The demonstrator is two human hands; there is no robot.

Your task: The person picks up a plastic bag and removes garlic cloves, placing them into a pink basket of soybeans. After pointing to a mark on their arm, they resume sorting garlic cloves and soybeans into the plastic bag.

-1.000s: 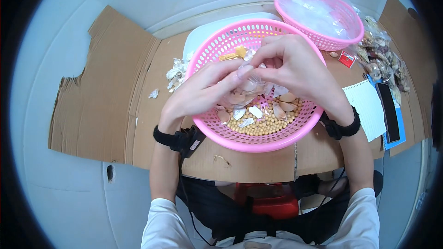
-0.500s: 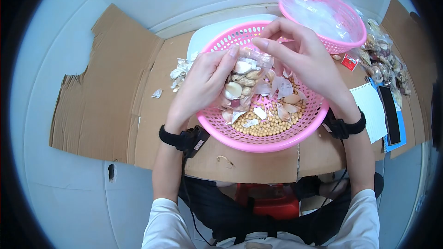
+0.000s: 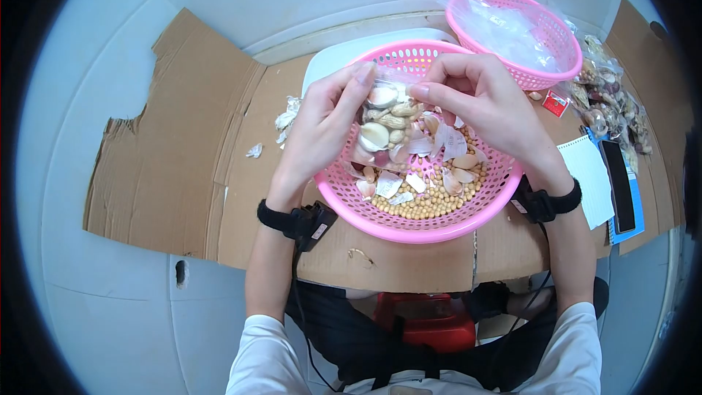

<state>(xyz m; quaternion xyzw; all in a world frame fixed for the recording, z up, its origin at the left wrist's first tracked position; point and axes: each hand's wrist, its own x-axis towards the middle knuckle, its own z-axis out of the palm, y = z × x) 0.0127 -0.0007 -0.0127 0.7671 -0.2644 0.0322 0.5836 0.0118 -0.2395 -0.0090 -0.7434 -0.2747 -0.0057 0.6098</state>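
Note:
A small clear plastic bag (image 3: 382, 132) hangs upright above the large pink basket (image 3: 417, 232). Peanuts, garlic cloves and a dark red piece show through its film. My left hand (image 3: 325, 121) pinches the bag's upper left side between thumb and fingers. At the upper right corner, my right hand (image 3: 486, 99) has its thumb and fingertips closed on the bag's edge. Beneath the bag, soybeans (image 3: 431, 203) cover the basket's bottom, with garlic cloves (image 3: 452, 181) and paper slips (image 3: 455, 145) on top of them.
A second pink basket (image 3: 563, 66) with clear plastic bags stands at the back right. Filled bags (image 3: 614, 102) are heaped beside it. A red box (image 3: 556, 104), a notebook (image 3: 585, 175) and a black phone (image 3: 620, 183) lie on the right. Garlic skins (image 3: 287, 117) lie left of the basket.
My right hand has come down to the bag's top edge, where its fingers now grip. The bag hangs flatter and more upright, with its top stretched between both hands.

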